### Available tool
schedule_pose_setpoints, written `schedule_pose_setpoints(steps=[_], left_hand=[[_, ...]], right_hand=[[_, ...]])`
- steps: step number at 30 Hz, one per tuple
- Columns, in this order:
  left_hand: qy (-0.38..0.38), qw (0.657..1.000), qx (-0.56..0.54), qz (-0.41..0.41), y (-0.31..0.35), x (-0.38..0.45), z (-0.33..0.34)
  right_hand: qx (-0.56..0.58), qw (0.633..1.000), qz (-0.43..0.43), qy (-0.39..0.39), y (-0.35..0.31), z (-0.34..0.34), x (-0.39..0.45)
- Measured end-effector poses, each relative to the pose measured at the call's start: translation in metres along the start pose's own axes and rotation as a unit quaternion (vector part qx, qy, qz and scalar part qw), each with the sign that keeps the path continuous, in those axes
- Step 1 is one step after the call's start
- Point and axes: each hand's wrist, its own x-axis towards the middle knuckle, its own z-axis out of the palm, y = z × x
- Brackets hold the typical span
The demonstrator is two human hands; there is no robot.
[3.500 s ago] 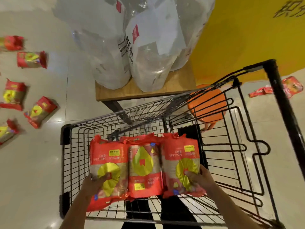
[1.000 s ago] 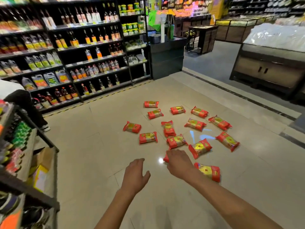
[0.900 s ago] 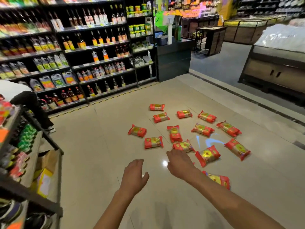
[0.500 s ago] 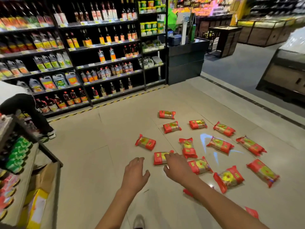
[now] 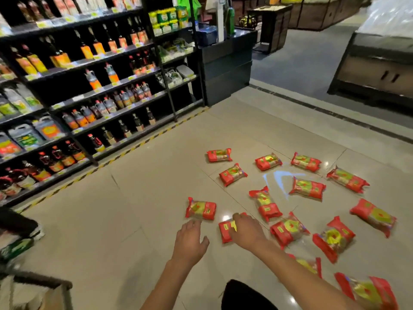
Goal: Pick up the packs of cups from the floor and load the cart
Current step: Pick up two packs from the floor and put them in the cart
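This place is a shop, most probably a supermarket. Along the left side stand long black shelves (image 5: 93, 86) full of bottles (image 5: 89, 49) of sauce or oil and big plastic jugs (image 5: 45, 129), with small price labels (image 5: 77, 130) on the shelf edges. A yellow-black warning strip (image 5: 125, 153) runs on the tiled floor (image 5: 134, 198) before the shelves. Further back are a dark counter (image 5: 225, 68) and wooden display stands (image 5: 377, 70)

Far beyond my reach on the left I see dark shelving (image 5: 116, 86) stocked with bottles (image 5: 89, 50) — jugs (image 5: 48, 128) lower down. A black counter (image 5: 225, 66) stands past it — glossy tiled floor (image 5: 138, 189) below.
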Motion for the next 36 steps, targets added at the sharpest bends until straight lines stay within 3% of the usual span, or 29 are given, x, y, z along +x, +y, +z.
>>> schedule_pose_setpoints(steps=[8,14,21,24,28,32,36], left_hand=[[-0.062,0.992,0.071,0.087,-0.042,0.214,-0.038],[-0.124,0.975,0.134,0.129,-0.069,0.361,-0.072],[-0.199,0.955,0.147,0.165,-0.08,0.497,-0.074],[-0.213,0.956,0.098,0.179,-0.083,0.556,-0.024],[-0.288,0.944,0.056,0.152,-0.113,0.622,0.097],[-0.373,0.917,0.087,0.107,-0.168,0.675,0.235],[-0.37,0.907,0.119,0.161,-0.21,0.719,0.346]], right_hand=[[0.081,0.99,0.118,-0.019,-0.01,0.007,0.179],[0.128,0.98,0.151,-0.013,-0.044,-0.01,0.323],[0.199,0.947,0.248,-0.04,-0.036,-0.007,0.406],[0.249,0.917,0.309,-0.033,-0.011,0.03,0.435],[0.287,0.88,0.375,-0.044,0.036,0.121,0.476],[0.333,0.838,0.431,-0.036,0.079,0.23,0.521],[0.396,0.77,0.5,-0.012,0.114,0.347,0.563]])
